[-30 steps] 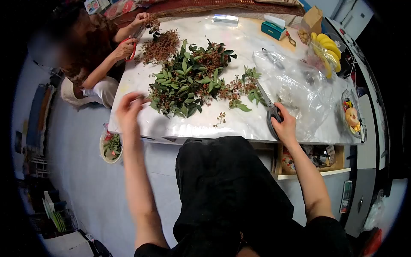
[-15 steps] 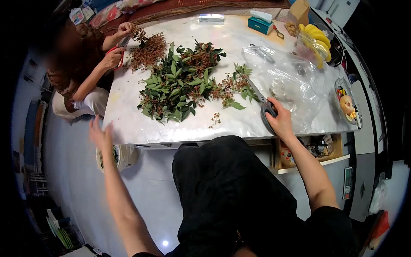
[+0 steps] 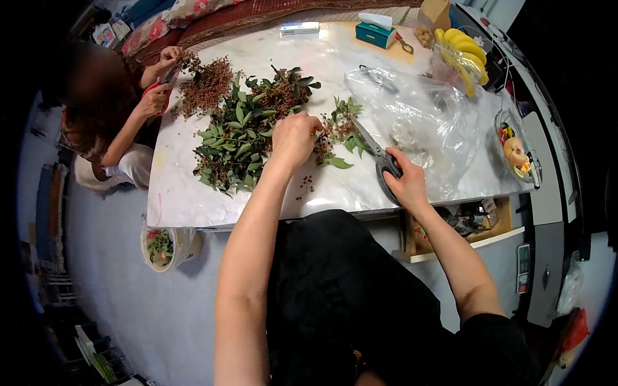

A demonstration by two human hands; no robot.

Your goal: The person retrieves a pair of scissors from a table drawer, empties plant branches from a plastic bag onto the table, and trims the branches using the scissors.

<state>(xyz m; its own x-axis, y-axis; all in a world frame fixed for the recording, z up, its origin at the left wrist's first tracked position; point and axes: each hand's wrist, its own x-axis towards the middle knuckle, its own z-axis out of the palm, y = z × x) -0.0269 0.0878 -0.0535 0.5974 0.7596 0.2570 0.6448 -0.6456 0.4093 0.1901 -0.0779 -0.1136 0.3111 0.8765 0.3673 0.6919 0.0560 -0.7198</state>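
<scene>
My right hand (image 3: 407, 179) grips the dark-handled scissors (image 3: 369, 137) at the table's front edge. Their blades point away and to the left, towards a leafy sprig with brown berries (image 3: 351, 136). Curled fingers of my left hand (image 3: 296, 138) are at the sprig's left end, beside the big pile of leafy, berry-laden branches (image 3: 235, 132); what lies between the fingertips is hidden. A small bare berry stem (image 3: 306, 186) lies in front of this hand.
Across the left corner, another person's hand (image 3: 154, 101) holds red-handled scissors near a berry heap (image 3: 205, 89). A clear plastic bag (image 3: 425, 122), bananas (image 3: 467, 55) and tissue box (image 3: 375, 35) occupy the right side. Below are a bucket (image 3: 189, 248) and open drawer (image 3: 476, 241).
My left hand has swung from above the bucket, at the table's left corner, up and right to the sprig. My right hand keeps hold of the scissors. The view has shifted slightly.
</scene>
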